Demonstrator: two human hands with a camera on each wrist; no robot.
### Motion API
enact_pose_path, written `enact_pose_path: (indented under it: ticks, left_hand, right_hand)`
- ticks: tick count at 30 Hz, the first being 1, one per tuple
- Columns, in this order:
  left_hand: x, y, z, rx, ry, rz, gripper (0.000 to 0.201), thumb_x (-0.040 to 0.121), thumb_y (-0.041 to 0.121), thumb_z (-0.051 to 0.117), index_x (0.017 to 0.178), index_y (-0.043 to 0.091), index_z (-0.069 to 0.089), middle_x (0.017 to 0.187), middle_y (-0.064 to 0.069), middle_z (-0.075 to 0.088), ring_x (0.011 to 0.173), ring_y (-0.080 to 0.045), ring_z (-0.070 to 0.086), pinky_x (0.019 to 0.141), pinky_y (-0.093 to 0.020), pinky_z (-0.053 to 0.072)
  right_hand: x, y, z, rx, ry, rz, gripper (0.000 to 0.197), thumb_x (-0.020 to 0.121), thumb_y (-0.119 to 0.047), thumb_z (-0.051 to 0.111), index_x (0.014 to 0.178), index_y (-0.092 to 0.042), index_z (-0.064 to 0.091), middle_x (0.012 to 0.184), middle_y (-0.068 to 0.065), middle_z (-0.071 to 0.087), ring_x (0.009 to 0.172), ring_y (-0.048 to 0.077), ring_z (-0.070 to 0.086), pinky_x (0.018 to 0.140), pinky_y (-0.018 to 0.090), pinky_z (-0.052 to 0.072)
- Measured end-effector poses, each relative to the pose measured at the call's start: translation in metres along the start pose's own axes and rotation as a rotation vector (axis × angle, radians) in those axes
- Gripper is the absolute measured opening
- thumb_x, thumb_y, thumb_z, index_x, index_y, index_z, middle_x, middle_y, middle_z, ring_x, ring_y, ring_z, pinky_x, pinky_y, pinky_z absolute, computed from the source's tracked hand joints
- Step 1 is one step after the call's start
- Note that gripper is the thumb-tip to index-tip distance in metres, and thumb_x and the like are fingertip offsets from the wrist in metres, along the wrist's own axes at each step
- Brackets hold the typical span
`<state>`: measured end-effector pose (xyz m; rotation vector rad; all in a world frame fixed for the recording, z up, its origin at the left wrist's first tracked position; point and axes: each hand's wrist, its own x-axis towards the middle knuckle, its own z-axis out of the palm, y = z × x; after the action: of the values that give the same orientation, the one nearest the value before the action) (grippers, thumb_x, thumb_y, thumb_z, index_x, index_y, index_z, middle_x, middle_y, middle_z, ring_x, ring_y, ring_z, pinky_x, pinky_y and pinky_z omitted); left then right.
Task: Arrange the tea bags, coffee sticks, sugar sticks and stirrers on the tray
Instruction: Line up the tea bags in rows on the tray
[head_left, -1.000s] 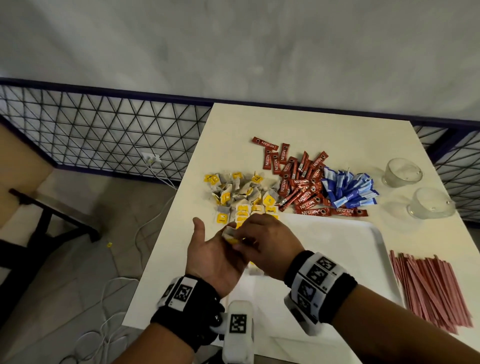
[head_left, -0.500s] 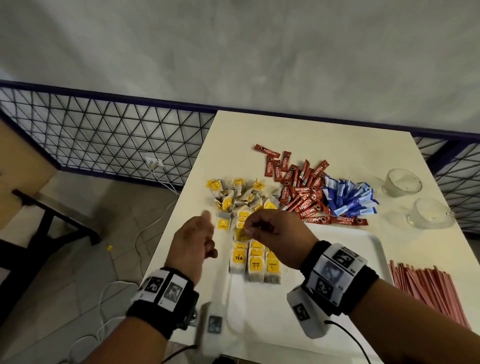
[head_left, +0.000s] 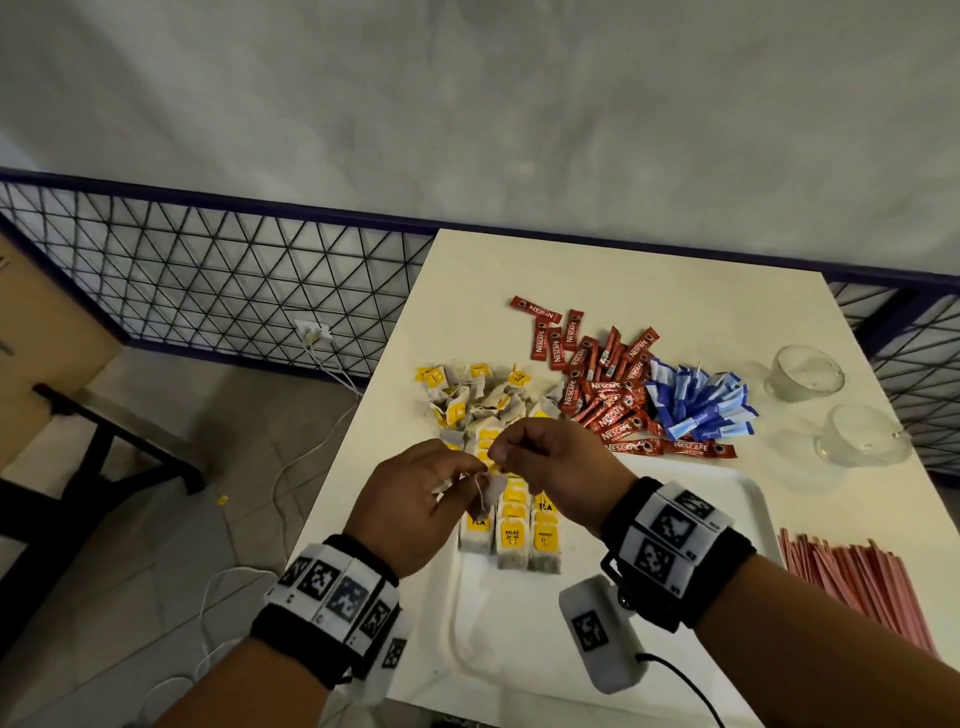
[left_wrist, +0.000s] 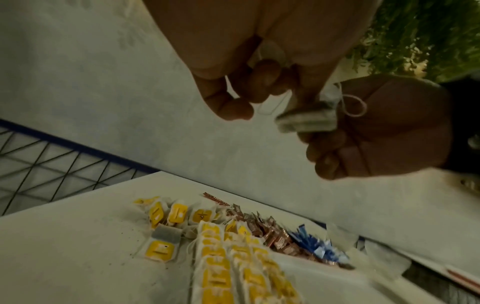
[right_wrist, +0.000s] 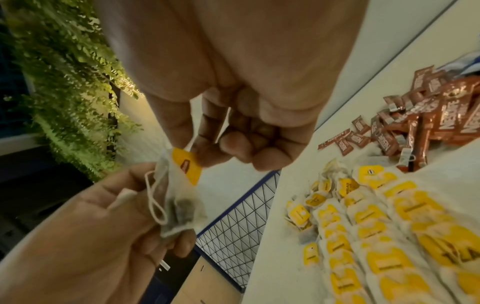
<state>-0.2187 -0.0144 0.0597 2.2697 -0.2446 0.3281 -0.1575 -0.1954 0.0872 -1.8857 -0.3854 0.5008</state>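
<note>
We hold one tea bag (right_wrist: 179, 197) in mid-air at the centre of the head view, above the near left corner of the white tray (head_left: 727, 499); our right hand (head_left: 550, 467) pinches its yellow tag between thumb and forefinger, other fingers curled, while our left hand (head_left: 415, 504) curls round the pouch, the string looping loose between them; three neat rows of tea bags (head_left: 511, 530) already lie on the tray below, and a loose heap of tea bags (head_left: 478, 400) waits on the counter (head_left: 623, 270) above them; the coffee sticks (head_left: 602, 395), sugar sticks (head_left: 696, 405) and stirrers (head_left: 852, 582), lower right, are all off the tray; two glass cups (head_left: 831, 400) stand at the right edge; we judge the risks plain: the slack string may snag a finger or a laid bag and drag the rows askew, and a hard pull on the tag could tear the thin paper and spill leaves; legible are "NESCAFE" on the red sticks and "TEA" and "RELAX" on yellow tags; other print is too small to read.
</note>
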Motion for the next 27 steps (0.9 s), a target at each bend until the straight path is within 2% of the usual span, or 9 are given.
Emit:
enact_pose_path:
  ticks: [4, 8, 10, 13, 17, 20, 23, 25, 27]
  left_hand:
    - [0.008, 0.007, -0.003, -0.139, -0.098, -0.145, 0.011, 0.083, 0.036, 0.068, 0.077, 0.026, 0.068, 0.076, 0.011, 0.065, 0.075, 0.0, 0.061, 0.065, -0.006, 0.042]
    - [0.011, 0.009, -0.002, -0.299, -0.132, -0.32, 0.015, 0.079, 0.02, 0.077, 0.069, 0.029, 0.069, 0.071, 0.004, 0.068, 0.068, -0.001, 0.065, 0.066, -0.016, 0.052]
    - [0.012, 0.007, 0.001, -0.303, -0.15, -0.368, 0.021, 0.075, 0.025, 0.081, 0.061, 0.033, 0.067, 0.06, 0.01, 0.062, 0.058, 0.001, 0.058, 0.06, -0.016, 0.047]
    - [0.015, 0.005, 0.005, -0.166, -0.169, -0.359, 0.02, 0.072, 0.041, 0.081, 0.065, 0.03, 0.065, 0.056, 0.009, 0.054, 0.055, -0.002, 0.048, 0.058, -0.02, 0.039]
    - [0.008, 0.009, 0.007, -0.052, 0.129, -0.287, 0.033, 0.069, 0.05, 0.078, 0.068, 0.027, 0.054, 0.057, 0.016, 0.05, 0.057, 0.002, 0.05, 0.052, -0.01, 0.037]
    - [0.004, 0.009, 0.012, 0.122, 0.047, -0.166, 0.041, 0.066, 0.067, 0.059, 0.077, 0.028, 0.059, 0.066, 0.02, 0.048, 0.06, 0.003, 0.05, 0.057, -0.012, 0.039]
    - [0.005, 0.005, 0.016, 0.234, 0.056, -0.124, 0.029, 0.074, 0.046, 0.057, 0.079, 0.02, 0.067, 0.063, 0.015, 0.049, 0.059, -0.008, 0.056, 0.054, -0.011, 0.03]
    - [0.005, 0.001, 0.016, 0.195, 0.073, -0.145, 0.021, 0.081, 0.034, 0.059, 0.076, 0.016, 0.069, 0.067, 0.006, 0.063, 0.064, -0.015, 0.062, 0.053, -0.015, 0.037]
    - [0.004, -0.008, 0.013, 0.034, -0.025, -0.316, 0.028, 0.088, 0.04, 0.063, 0.071, 0.019, 0.069, 0.067, 0.005, 0.067, 0.065, -0.008, 0.061, 0.059, -0.022, 0.045]
  right_hand:
    - [-0.005, -0.002, -0.001, -0.155, -0.033, -0.067, 0.005, 0.084, -0.032, 0.069, 0.081, -0.03, 0.065, 0.058, -0.029, 0.056, 0.049, 0.001, 0.046, 0.052, 0.011, 0.033]
    - [-0.002, -0.001, 0.004, -0.083, 0.036, -0.076, 0.016, 0.084, -0.022, 0.07, 0.072, -0.033, 0.068, 0.077, -0.006, 0.07, 0.077, 0.015, 0.064, 0.072, 0.033, 0.052]
    - [-0.002, -0.001, 0.006, -0.051, 0.059, -0.065, 0.013, 0.084, -0.02, 0.071, 0.074, -0.029, 0.069, 0.078, -0.006, 0.07, 0.076, 0.008, 0.064, 0.071, 0.023, 0.052]
    - [-0.001, 0.001, 0.007, -0.135, 0.093, -0.073, 0.01, 0.086, -0.023, 0.069, 0.077, -0.026, 0.069, 0.073, -0.013, 0.064, 0.067, -0.004, 0.058, 0.06, 0.009, 0.041]
    - [-0.001, 0.003, 0.011, -0.251, 0.245, -0.083, 0.014, 0.087, -0.028, 0.065, 0.075, -0.023, 0.062, 0.063, -0.011, 0.058, 0.057, -0.001, 0.051, 0.051, 0.01, 0.036]
    - [0.0, -0.002, 0.016, -0.2, 0.241, -0.088, 0.017, 0.086, -0.025, 0.063, 0.071, -0.018, 0.058, 0.059, -0.009, 0.059, 0.056, 0.001, 0.053, 0.052, 0.011, 0.036]
    - [0.0, -0.008, 0.023, -0.24, 0.163, -0.126, 0.019, 0.086, -0.026, 0.065, 0.068, -0.025, 0.057, 0.064, -0.024, 0.059, 0.06, 0.0, 0.053, 0.054, 0.01, 0.035]
    - [0.0, -0.009, 0.023, -0.295, 0.137, -0.148, 0.018, 0.086, -0.03, 0.066, 0.07, -0.027, 0.058, 0.064, -0.036, 0.053, 0.062, -0.007, 0.05, 0.055, 0.007, 0.034]
    - [0.001, 0.0, 0.018, -0.338, 0.155, -0.145, 0.018, 0.086, -0.033, 0.066, 0.071, -0.027, 0.058, 0.061, -0.025, 0.055, 0.063, -0.009, 0.049, 0.055, 0.007, 0.034]
